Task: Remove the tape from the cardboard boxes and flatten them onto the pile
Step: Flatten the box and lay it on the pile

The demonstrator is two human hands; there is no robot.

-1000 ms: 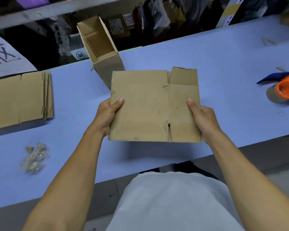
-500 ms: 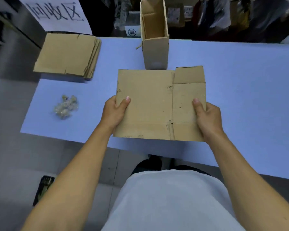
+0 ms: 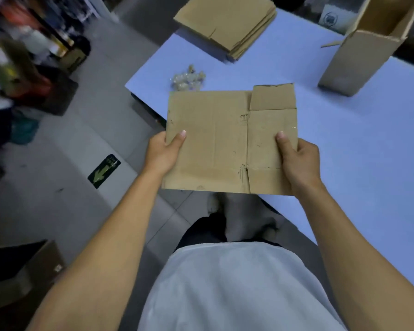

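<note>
Creased flattened cardboard box [image 3: 215, 139] gripped by left hand [image 3: 164, 152], right hand [image 3: 299, 161].

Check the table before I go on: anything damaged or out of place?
Little stands out. The flattened box held in both hands has a ragged top flap edge. A wad of peeled tape lies loose near the table corner, and one open box is not yet flattened.

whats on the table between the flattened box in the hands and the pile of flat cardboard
In the head view, a small clump of crumpled clear tape lies on the blue table between the held flattened box and the cardboard pile.
</note>
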